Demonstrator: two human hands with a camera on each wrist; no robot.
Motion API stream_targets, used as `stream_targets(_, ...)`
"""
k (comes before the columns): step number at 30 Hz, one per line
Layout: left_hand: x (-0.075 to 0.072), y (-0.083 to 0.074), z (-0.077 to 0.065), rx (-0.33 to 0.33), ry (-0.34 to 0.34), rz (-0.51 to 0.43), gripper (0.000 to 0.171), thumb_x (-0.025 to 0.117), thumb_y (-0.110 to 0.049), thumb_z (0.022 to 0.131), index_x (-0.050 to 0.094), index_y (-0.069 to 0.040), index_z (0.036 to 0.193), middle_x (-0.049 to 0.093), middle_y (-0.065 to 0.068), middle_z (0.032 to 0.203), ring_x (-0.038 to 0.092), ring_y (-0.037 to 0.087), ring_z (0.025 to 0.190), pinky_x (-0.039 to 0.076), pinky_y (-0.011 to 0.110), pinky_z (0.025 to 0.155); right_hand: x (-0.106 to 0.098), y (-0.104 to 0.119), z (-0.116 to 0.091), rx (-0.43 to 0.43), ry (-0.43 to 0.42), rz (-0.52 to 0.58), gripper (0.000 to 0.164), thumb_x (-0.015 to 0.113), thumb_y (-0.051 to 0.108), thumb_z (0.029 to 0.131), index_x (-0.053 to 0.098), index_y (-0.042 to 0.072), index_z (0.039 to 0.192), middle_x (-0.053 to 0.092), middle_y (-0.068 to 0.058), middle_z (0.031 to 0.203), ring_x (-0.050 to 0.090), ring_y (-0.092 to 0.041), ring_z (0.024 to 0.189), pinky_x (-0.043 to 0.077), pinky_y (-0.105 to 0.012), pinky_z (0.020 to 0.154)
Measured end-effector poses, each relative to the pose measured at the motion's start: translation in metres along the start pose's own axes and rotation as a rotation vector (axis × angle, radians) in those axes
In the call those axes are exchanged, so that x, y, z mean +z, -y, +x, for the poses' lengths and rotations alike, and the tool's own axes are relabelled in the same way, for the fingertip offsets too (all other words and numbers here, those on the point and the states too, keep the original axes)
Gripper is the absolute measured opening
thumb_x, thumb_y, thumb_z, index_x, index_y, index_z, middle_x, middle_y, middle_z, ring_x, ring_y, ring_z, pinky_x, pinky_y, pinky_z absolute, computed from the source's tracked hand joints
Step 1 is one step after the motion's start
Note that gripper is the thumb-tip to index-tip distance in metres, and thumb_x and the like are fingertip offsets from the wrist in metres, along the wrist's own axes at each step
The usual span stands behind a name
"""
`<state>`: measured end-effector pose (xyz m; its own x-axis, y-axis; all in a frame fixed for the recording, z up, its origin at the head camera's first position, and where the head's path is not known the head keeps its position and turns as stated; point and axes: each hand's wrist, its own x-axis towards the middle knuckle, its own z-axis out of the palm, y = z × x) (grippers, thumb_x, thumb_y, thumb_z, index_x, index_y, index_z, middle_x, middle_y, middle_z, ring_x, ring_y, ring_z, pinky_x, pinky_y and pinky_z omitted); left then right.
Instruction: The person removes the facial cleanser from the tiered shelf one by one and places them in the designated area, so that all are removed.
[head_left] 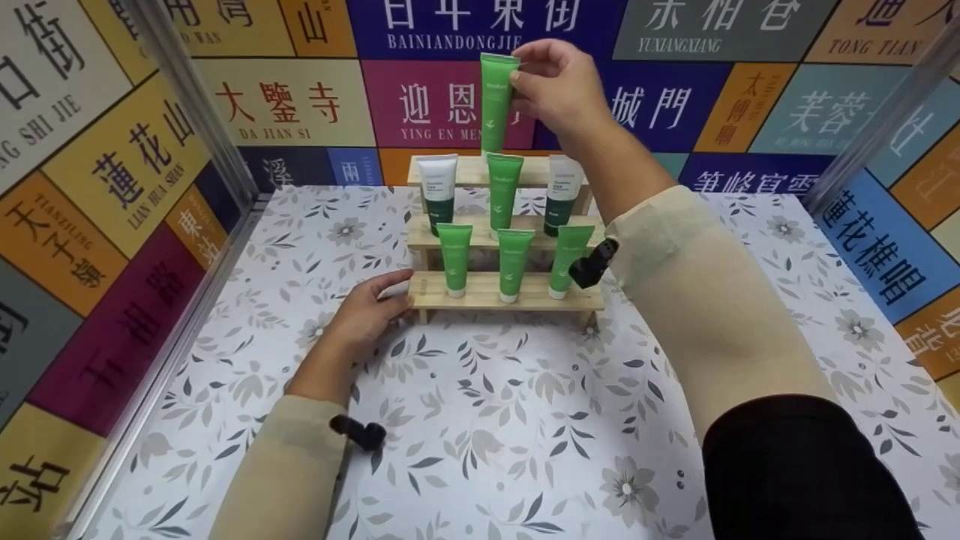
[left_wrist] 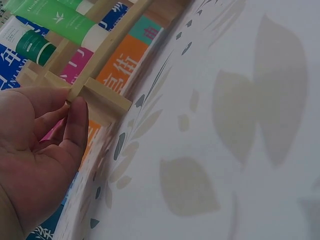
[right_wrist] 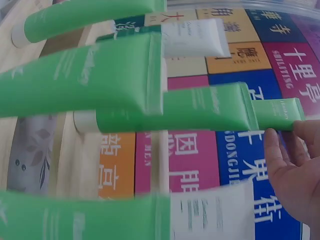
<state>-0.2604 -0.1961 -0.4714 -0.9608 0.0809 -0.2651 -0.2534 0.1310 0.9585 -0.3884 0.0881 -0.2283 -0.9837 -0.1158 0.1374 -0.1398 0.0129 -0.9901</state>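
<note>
At the back of a three-tier wooden stand (head_left: 484, 290), my right hand (head_left: 561, 88) pinches a green squeeze tube (head_left: 495, 105) near its flat top edge. The tube is upright, its lower end at the top tier and partly hidden behind a green tube (head_left: 504, 189) on the middle tier. My left hand (head_left: 366, 313) holds the left end of the lowest tier; in the left wrist view, thumb and fingers (left_wrist: 76, 125) pinch the wooden corner. White-and-dark-green tubes (head_left: 439, 184) flank the middle green one. Three green tubes (head_left: 515, 261) stand along the lowest tier.
The stand sits on a table with a white leaf-and-flower cloth (head_left: 480, 420). Coloured sign panels (head_left: 292, 101) cover the wall close behind it and both sides. Metal posts (head_left: 217, 142) run up the corners. The right forearm passes close beside the stand's right end.
</note>
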Motion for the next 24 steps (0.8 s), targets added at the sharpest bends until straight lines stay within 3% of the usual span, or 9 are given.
stream_targets(6,-0.001,0.002,0.0,0.021,-0.001,0.023,0.054,0.063,-0.013,0.106,0.053,-0.018,0.159,0.068,0.016,0.144,0.072,0.012,0.102,0.056,0.029,0.09,-0.039,0.003,-0.011,-0.064,-0.052,0.084,0.025,0.065,0.004,0.104,0.068,0.013,0.128,0.07,-0.005,0.128,0.069,-0.022,0.117,0.057,-0.036,0.106)
stream_targets(13,-0.004,0.002,-0.001,0.03,-0.005,0.051,0.055,0.064,-0.014,0.106,0.052,-0.018,0.159,0.068,0.016,0.145,0.072,0.012,0.105,0.056,0.028,0.091,-0.096,-0.012,-0.025,-0.143,-0.131,0.176,0.029,0.066,0.009,0.105,0.066,0.012,0.134,0.07,-0.006,0.132,0.069,-0.023,0.124,0.055,-0.034,0.112)
stream_targets(20,-0.002,0.002,0.0,0.032,-0.009,0.061,0.055,0.064,-0.014,0.105,0.053,-0.018,0.159,0.068,0.015,0.144,0.072,0.013,0.105,0.057,0.028,0.091,-0.144,-0.033,-0.035,-0.127,-0.193,0.184,0.03,0.068,0.01,0.104,0.066,0.013,0.134,0.069,-0.005,0.131,0.067,-0.022,0.123,0.057,-0.029,0.102)
stream_targets(24,0.0,0.001,0.0,0.042,-0.004,0.052,0.055,0.064,-0.013,0.105,0.053,-0.017,0.159,0.067,0.015,0.146,0.073,0.013,0.108,0.057,0.027,0.092,-0.166,-0.045,-0.042,-0.095,-0.231,0.259,0.03,0.071,0.009,0.102,0.068,0.014,0.132,0.069,-0.004,0.13,0.066,-0.023,0.121,0.06,-0.03,0.095)
